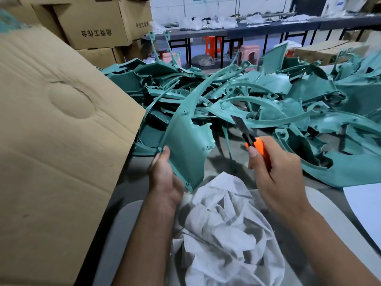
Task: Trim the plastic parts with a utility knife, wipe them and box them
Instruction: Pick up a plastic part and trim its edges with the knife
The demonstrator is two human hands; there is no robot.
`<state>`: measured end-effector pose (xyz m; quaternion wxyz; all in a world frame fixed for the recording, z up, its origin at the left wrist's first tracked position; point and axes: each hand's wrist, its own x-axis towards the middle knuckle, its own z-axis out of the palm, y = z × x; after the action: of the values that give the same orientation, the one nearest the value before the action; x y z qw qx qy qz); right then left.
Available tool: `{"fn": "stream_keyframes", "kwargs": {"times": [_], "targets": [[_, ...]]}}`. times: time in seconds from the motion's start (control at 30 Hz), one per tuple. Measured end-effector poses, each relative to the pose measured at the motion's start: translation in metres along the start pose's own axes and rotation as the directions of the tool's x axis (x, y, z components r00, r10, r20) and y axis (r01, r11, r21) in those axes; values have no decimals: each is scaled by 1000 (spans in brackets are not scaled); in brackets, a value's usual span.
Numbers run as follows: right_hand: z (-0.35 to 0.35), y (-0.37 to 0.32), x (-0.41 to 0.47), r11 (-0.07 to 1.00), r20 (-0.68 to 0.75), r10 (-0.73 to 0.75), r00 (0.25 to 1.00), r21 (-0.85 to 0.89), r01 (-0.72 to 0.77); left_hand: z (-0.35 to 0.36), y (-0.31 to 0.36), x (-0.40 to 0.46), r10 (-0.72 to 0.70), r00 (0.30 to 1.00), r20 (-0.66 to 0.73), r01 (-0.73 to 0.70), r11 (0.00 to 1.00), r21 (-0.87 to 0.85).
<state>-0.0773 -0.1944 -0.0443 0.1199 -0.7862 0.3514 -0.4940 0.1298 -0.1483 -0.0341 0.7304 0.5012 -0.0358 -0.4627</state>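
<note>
At the far left we see a large cardboard box flap (51, 124) leaning across the view, with stacked cardboard cartons (92, 21) printed with characters behind it. Just right of the flap, our left hand (165, 178) grips the lower edge of a teal plastic part (185, 145), thumb on the near face and fingers curled round behind it; the part is a broad curved panel that narrows into a long arc rising up and to the right over the heap. Below the hands a crumpled white rag (222, 230) lies on the grey table (132, 182), near the held part's bottom corner. To the right, our right hand (276, 174) is closed round an orange utility knife (253, 139), thumb pressed along the handle, the blade extended and pointing up and left, apart from the held part's right edge. Behind and to the right, a big pile of teal plastic parts (288, 104) covers the table. At the right edge a white sheet (367, 207) lies flat. Beyond the pile stand orange and pink stools (247, 54) and a long bench (268, 27) carrying clutter.
</note>
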Motion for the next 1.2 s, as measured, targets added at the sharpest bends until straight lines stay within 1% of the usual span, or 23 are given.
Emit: {"fn": "stream_keyframes", "kwargs": {"times": [0.13, 0.3, 0.37, 0.43, 0.53, 0.67, 0.73, 0.8, 0.87, 0.9, 1.0, 1.03, 1.1, 1.2], "targets": [[6, -11, -2, 1000, 89, -12, 996, 20, 11, 2, -1, -2, -38, 999, 35, 37, 999, 29], [11, -11, -5, 1000, 122, -28, 992, -8, 29, 4, -6, -2, -79, 995, 63, 74, 995, 72], [11, -11, -5, 998, 156, -59, 986, 27, 56, 4, -6, -4, -100, 993, 63, 96, 993, 62], [8, -10, -4, 992, 200, -98, 975, 100, 79, 3, -6, -6, -113, 992, 55, 111, 993, 47], [5, -9, -5, 982, 202, -139, 969, 151, 110, 6, -4, -10, -119, 992, 46, 120, 993, -13], [9, -12, -6, 991, 199, -135, 971, 23, 133, 11, -1, -16, -153, 987, 55, 157, 985, -66], [9, -10, -7, 992, 229, -122, 966, 18, 121, 13, -2, -18, -174, 982, 67, 180, 980, -83], [8, -8, -6, 991, 269, -128, 955, -5, 134, 13, -3, -17, -201, 977, 66, 206, 974, -97], [6, -6, -6, 982, 315, -150, 937, -61, 178, 11, -2, -14, -216, 974, 67, 222, 969, -105], [6, -5, -6, 979, 342, -162, 926, -61, 194, 10, 0, -13, -217, 973, 71, 224, 968, -110], [6, -3, -5, 975, 440, -206, 874, 22, 219, 5, 6, -8, -166, 983, 73, 176, 972, -158], [7, -3, -5, 975, 450, -218, 866, 54, 218, 3, 8, -5, -139, 988, 73, 150, 972, -181], [9, -5, -6, 977, 388, -212, 897, 70, 200, 0, 10, -2, -106, 991, 81, 121, 970, -212], [10, -7, -6, 990, 256, -141, 956, 16, 141, -2, 10, 1, -94, 992, 86, 111, 968, -227]]}}
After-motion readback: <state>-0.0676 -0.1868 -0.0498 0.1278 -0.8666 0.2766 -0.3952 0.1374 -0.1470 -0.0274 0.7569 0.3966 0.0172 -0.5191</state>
